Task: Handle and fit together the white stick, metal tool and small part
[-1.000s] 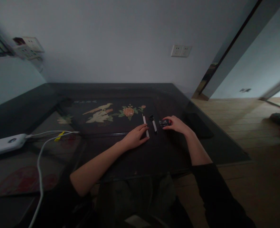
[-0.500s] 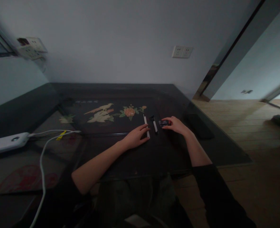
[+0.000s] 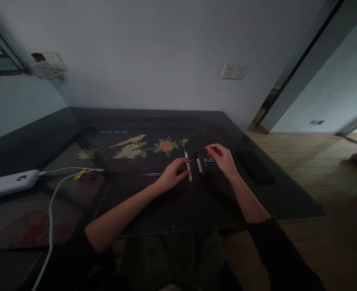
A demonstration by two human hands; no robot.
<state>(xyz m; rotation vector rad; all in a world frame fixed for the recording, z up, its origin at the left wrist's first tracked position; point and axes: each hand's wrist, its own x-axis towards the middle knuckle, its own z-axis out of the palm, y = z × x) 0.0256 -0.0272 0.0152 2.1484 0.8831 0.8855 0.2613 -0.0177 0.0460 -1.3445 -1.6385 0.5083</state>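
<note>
On the dark table, my left hand (image 3: 174, 174) lies with thumb and fingers apart, their tips touching a thin white strip (image 3: 190, 176). To the right of the strip lies a slim tool (image 3: 199, 165) with a black angled head and a pale handle; it could be a razor, but the dim light hides its kind. Beside that tool is a small, shiny dark-and-clear piece (image 3: 209, 163). My right hand (image 3: 223, 159) is just above and behind this piece, thumb and fingertips pinched together. Whatever is between them, if anything, is too small to make out.
A dark flat phone-like slab (image 3: 256, 166) lies right of my right hand. At the left are a white power strip (image 3: 11, 184) and a white cable (image 3: 51, 218) with a yellow tag (image 3: 79, 174). The wall behind the table (image 3: 148, 218) has sockets (image 3: 234, 72).
My right hand has let go of the small shiny piece and lifted slightly, its fingertips now pinched. My left hand's fingers have shifted a little on the white strip. The view has tilted slightly.
</note>
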